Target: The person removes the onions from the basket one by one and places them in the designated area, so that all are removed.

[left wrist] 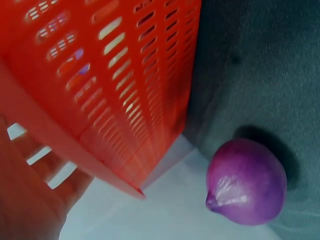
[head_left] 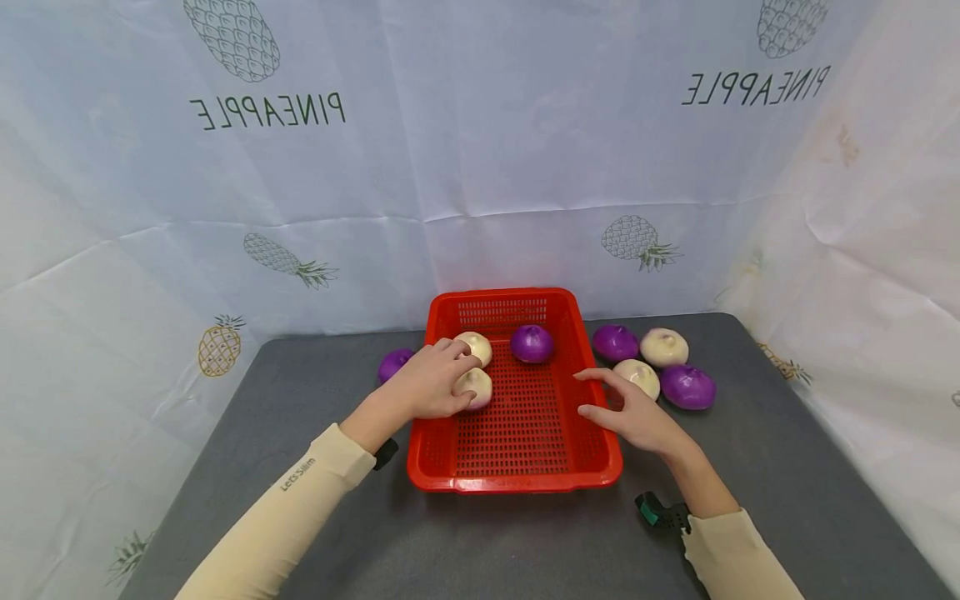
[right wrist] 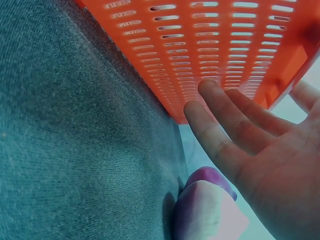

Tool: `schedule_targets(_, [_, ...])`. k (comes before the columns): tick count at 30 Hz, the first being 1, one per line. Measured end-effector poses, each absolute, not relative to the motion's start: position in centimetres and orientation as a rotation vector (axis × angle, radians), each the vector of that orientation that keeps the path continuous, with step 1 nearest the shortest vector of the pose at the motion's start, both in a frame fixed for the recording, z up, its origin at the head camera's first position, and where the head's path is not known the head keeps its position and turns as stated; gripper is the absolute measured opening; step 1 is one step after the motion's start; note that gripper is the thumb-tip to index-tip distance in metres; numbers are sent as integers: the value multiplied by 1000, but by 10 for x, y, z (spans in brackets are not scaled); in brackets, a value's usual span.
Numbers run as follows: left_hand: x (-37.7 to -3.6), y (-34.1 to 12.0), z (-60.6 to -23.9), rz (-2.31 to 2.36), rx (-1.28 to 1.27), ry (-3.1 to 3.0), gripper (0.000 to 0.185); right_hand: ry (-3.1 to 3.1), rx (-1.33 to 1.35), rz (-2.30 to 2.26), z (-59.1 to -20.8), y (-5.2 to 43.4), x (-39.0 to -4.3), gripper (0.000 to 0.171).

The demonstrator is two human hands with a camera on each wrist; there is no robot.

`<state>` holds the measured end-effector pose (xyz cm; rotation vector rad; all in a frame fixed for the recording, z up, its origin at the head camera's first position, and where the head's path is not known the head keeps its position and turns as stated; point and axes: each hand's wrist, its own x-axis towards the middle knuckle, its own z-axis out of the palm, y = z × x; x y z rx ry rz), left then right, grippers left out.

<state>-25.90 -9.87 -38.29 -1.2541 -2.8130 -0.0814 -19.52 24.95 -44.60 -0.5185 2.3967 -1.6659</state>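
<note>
The work seems partway: the red basket [head_left: 517, 483] holds three — a purple onion [head_left: 532, 343] towards its far right corner, a farther pale onion [head_left: 478, 347] and a nearer pale onion [head_left: 477, 387] along its left edge. Five are left outside on the desk [head_left: 517, 546]: a lone purple onion [head_left: 393, 363] just beyond the basket's left edge, and a back purple onion [head_left: 616, 342], back pale onion [head_left: 664, 347], front pale onion [head_left: 642, 377] and front purple onion [head_left: 688, 387] grouped beyond its right edge.

The left hand [head_left: 433, 380] reaches over the basket's left edge, fingers and thumb bent about the nearer pale onion, apparently pinching it. The right hand [head_left: 632, 410] is spread at the right edge, holding nothing — whether it touches the rim, I cannot tell; the front pale onion lies just beside it.
</note>
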Motion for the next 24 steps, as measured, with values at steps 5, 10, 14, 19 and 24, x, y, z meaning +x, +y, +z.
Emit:
schedule_targets(5, [-261,-92,-388,-32,-1262,-2839,47,2409,-501,-1664,-446,250,-195,51])
schedule_targets(10, [-262,-84,-393,43,-1273,-2898,47,2399,-503,-1669,-446,250,-196,51])
schedule_targets(14, [-264,-79,-396,71,-1270,-2940,48,2396,-518,-1666,-446,250,-196,51])
schedule_targets(19, [-266,-73,-400,136,-1237,-2984,51,2389,-514,-1672,-446,250,-196,51])
schedule_targets(24, [-268,-71,-404,208,-1198,-3029,52,2376,-520,-1682,-446,249,-195,51])
